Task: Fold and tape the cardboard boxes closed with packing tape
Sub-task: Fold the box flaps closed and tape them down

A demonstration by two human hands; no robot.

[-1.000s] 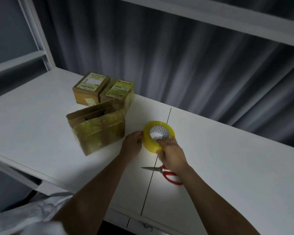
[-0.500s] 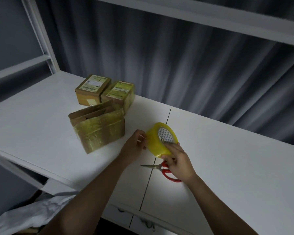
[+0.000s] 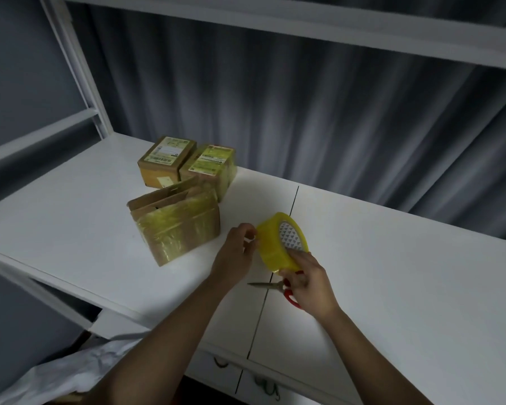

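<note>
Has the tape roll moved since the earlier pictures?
Yes. The tape roll, earlier flat over the table seam, now stands tilted on edge, lifted off the table, left of that seam.

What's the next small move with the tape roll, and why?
Probably peel the tape end free: the left hand picks at the rim of the tape roll gripped by the right hand, no strip is out, and the open box waits with flaps up.

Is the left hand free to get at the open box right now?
Probably not yet: the left hand is picking at the tape roll. The open box sits close beside it with nothing between.
</note>
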